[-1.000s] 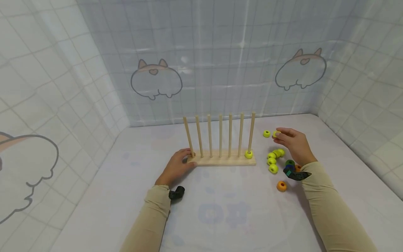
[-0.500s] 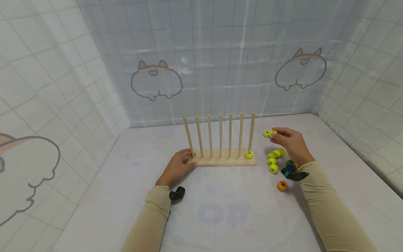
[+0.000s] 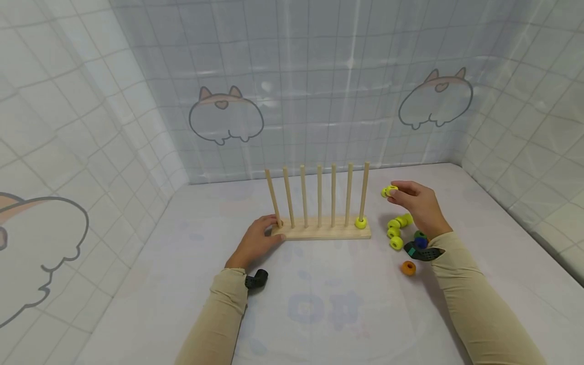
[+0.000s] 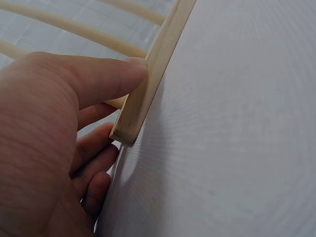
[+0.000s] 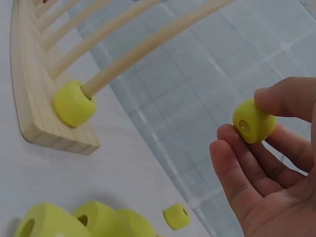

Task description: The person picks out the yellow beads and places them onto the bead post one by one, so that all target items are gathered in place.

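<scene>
A wooden peg rack (image 3: 321, 233) with several upright pegs stands on the table. One yellow bead (image 3: 361, 223) sits at the bottom of its rightmost peg. My left hand (image 3: 256, 242) grips the rack's left end, thumb on the front edge and fingers behind, as the left wrist view shows. To the right of the rack, my right hand (image 3: 418, 204) pinches a yellow bead (image 5: 254, 121) between thumb and fingers, above the table. In the head view that held bead partly covers another loose yellow bead (image 5: 177, 216) lying behind it.
Several yellow beads (image 3: 394, 232) lie in a curved cluster right of the rack. Close by are a blue bead (image 3: 421, 243), a green bead (image 3: 420, 234) and an orange bead (image 3: 408, 268). Tile-patterned sheeting (image 3: 292, 101) encloses the table's back and sides.
My right hand has moved a little to the left and up with the yellow bead in its fingers. The left hand and the rack have stayed in place.
</scene>
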{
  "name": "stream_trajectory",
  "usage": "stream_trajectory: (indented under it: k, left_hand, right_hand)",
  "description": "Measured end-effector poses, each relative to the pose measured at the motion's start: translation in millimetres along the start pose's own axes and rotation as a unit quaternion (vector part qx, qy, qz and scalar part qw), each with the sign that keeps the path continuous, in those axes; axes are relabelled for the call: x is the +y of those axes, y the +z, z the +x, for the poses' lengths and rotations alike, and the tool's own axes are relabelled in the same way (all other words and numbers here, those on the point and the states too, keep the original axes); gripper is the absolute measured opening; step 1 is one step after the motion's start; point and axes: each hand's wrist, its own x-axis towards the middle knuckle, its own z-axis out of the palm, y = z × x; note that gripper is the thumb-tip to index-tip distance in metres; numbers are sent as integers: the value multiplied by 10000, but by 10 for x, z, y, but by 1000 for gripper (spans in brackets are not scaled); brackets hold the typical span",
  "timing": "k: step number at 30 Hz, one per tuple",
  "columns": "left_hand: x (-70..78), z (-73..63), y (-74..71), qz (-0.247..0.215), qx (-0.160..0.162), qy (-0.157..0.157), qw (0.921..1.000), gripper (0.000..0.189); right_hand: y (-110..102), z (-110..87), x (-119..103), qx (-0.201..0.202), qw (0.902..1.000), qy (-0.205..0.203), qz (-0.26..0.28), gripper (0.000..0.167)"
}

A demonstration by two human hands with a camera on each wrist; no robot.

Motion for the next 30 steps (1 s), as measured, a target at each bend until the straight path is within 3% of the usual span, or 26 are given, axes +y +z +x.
stream_trajectory:
  k: [14,21,30]
  left_hand:
    - [-6,20,-13,-11,7,44,10000,44]
    - [37,32,-37,-69,-38,110,9999,43]
    - [11,51,-42,-68,-50,88,9999,42]
  right_hand:
    - [113,7,-78,-15,9993,-104,349,46]
    - [161,11,-139,3,9997,104,204,47]
    - [232,23,-176,-136,9999,-60,74,46]
